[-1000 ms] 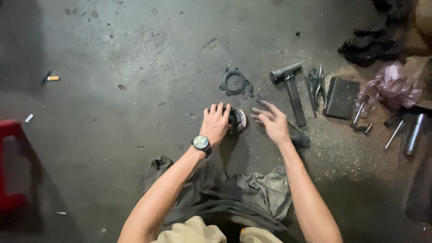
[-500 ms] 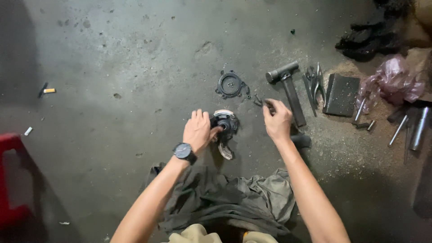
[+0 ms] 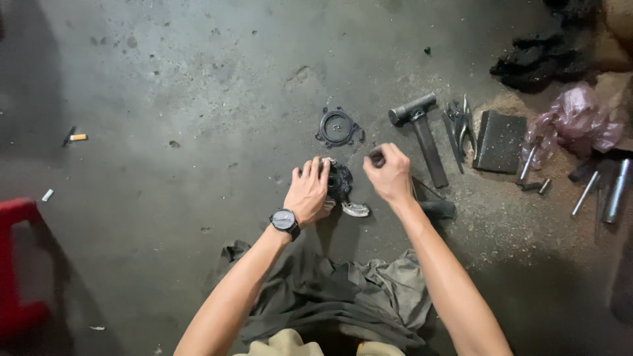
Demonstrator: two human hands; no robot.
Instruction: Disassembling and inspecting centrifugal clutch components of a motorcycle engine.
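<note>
Concrete floor [image 3: 198, 99] is being used as the work surface; a grey rag [image 3: 343, 296] is being lain out just below the arms. Red stool [image 3: 20, 264] is being seen at the left edge. To the right, a hammer [image 3: 422, 135], pliers [image 3: 465, 125] and a dark flat block [image 3: 499, 140] are being kept near each other, with a pink plastic bag [image 3: 577, 122] and metal rods [image 3: 603, 191] beyond.

The round black housing [image 3: 340, 182] is being held down on the floor by the left hand [image 3: 308, 194], fingers curled over its rim. The right hand [image 3: 390, 173] is being kept just beside it, fingers pressed together, pinching something small; what it is cannot be told.

A black cover plate [image 3: 337, 126] is being left apart above the housing, so disassembly is judged partly done; the housing itself looks not yet fully stripped.
</note>
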